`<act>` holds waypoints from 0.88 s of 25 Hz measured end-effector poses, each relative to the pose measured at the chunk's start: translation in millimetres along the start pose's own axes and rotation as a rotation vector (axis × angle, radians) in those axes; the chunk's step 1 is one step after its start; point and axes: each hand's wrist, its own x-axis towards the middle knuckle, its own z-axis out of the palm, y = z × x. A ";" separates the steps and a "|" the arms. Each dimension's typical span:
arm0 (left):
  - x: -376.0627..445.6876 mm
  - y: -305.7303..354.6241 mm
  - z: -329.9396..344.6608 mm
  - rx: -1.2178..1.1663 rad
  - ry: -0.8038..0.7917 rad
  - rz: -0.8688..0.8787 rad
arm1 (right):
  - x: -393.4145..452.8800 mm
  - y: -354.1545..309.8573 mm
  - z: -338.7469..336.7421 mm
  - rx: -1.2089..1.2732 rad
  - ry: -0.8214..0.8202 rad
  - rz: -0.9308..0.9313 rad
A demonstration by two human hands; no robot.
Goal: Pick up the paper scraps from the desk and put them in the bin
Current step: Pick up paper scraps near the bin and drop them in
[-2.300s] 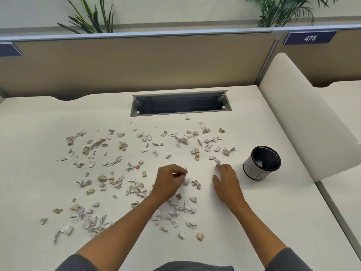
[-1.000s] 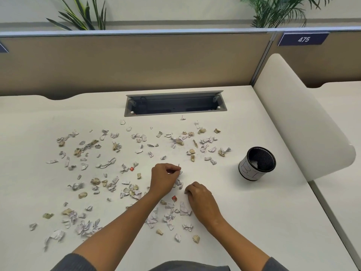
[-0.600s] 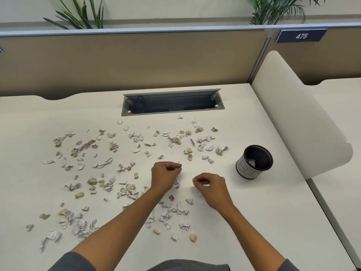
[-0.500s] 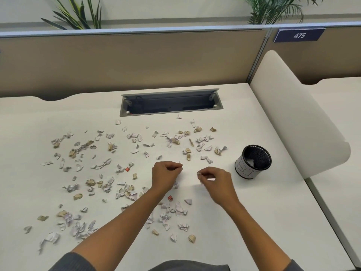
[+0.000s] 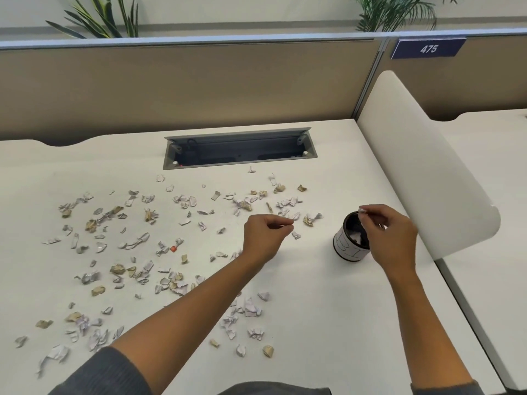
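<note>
Several white and tan paper scraps lie scattered over the white desk. A small round bin, black inside with a white band, stands at the right with some paper in it. My right hand hovers over the bin's rim and pinches a small white scrap between thumb and finger. My left hand is held just above the desk left of the bin, its fingers curled and thumb and forefinger pinched together; what it holds is too small to make out.
An open grey cable tray is sunk into the desk at the back. A white curved side panel rises right of the bin. A tan partition closes the far edge.
My right hand picked a scrap from the desk near my left hand and carried it right and up to the bin. My left hand stayed curled in about the same place.
</note>
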 end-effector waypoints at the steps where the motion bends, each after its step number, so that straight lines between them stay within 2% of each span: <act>1: 1.6 8.1 7.9 -0.003 -0.022 0.013 | 1.0 4.2 -2.8 -0.020 -0.012 0.013; 9: -0.6 49.0 88.5 0.109 -0.242 0.073 | -2.1 21.3 -14.8 -0.052 -0.067 0.108; 15: 1.1 65.1 111.9 0.225 -0.369 0.098 | 4.3 28.0 -23.2 -0.027 -0.068 0.136; 22: 1.6 41.4 96.6 0.109 -0.176 0.114 | 3.7 23.9 -22.2 -0.007 -0.008 0.145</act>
